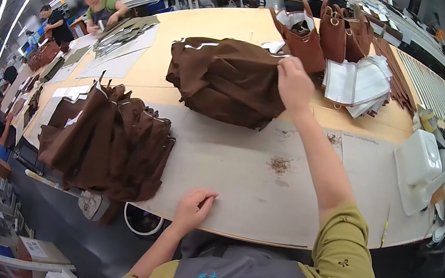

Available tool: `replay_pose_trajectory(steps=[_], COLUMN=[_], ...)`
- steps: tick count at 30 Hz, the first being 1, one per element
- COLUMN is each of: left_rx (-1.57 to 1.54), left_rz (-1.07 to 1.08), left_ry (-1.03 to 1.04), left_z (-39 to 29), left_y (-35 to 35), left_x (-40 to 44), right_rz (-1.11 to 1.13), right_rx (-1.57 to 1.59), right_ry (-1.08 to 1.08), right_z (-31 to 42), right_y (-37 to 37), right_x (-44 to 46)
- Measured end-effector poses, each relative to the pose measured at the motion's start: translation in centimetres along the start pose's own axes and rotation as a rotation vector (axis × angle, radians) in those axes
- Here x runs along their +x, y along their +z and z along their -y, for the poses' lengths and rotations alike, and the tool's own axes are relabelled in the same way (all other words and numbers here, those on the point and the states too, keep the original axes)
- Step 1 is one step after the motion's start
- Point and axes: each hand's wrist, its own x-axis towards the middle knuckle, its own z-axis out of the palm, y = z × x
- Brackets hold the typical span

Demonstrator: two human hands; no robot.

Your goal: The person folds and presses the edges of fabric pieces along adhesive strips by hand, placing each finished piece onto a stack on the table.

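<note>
- From where I'm standing, the right hand (293, 81) is stretching out over the table (217, 168), its fingers pinching the right-hand corner of a brown cloth heap (226, 83).
- That heap is lying just left of the right hand and well ahead of the left hand (194, 210), not touching the latter.
- The left hand is resting by the table's near edge, its fingers curling in loosely.
- A second brown heap (108, 145) is sitting to the left of the left hand, apart from it.
- Dark scraps (279, 164) are lying left of the right forearm.
- Brown bags (303, 46) are standing beyond the right hand, with white sheets (357, 82) lying beside them.
</note>
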Motion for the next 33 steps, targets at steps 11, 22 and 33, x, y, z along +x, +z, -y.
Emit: replay_pose_trajectory(steps=[11,22,33], left_rx=[-0.243,-0.044,0.352], left_rz=[-0.114,-0.023,0.346], left_ry=[-0.151,0.495,0.224], left_z=[0.7,-10.8,-13.8], left_y=[0.3,4.0,10.4], left_x=[-1.1,3.3,5.0], right_rz=[0.075,0.688,0.56], right_rx=[0.254,0.234,0.361], right_ry=[-0.364,-0.565,-0.559], right_z=[8.7,8.6,8.6], right_y=[-22.2,-21.8,-21.2], right_x=[-7.9,-24.5,-27.1])
